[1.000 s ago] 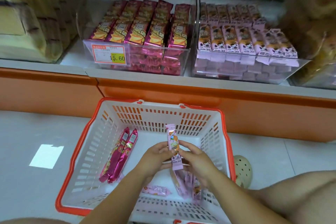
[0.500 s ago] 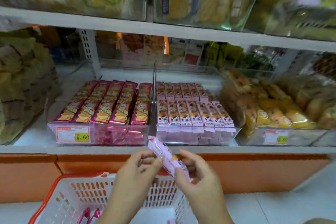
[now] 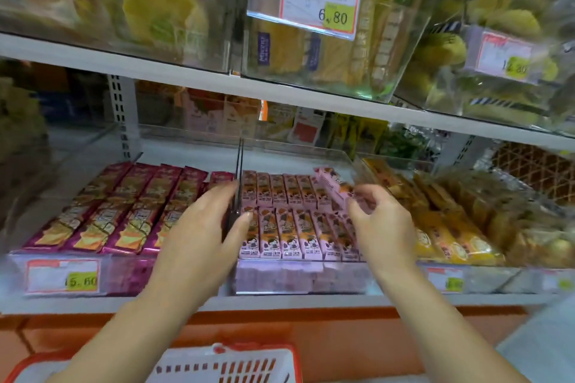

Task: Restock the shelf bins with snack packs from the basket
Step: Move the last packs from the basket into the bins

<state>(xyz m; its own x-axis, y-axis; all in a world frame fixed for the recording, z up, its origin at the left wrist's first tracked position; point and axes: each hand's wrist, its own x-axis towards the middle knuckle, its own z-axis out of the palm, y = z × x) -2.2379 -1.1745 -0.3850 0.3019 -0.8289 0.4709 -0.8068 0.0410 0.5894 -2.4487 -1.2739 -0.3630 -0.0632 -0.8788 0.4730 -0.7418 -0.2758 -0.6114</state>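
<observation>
Head view: the left hand (image 3: 202,227), fingers straight and grip apart, rests at the dark divider (image 3: 239,162) edging the clear plastic bin (image 3: 298,277). A slim pink foil snack pack (image 3: 331,185) hovers tilted over its back row, long axis running away-left, near end clamped in the grip of the right hand (image 3: 384,221).

A pink snack pack (image 3: 330,181) sits tilted over the back row at the right end of the middle clear bin (image 3: 295,278), its near end pinched by the right hand (image 3: 381,224). Matching pink packs (image 3: 289,236) fill that bin in two rows. The left bin (image 3: 130,277) holds magenta packs (image 3: 124,211). The red-rimmed white basket (image 3: 227,364) sits below the shelf.
</observation>
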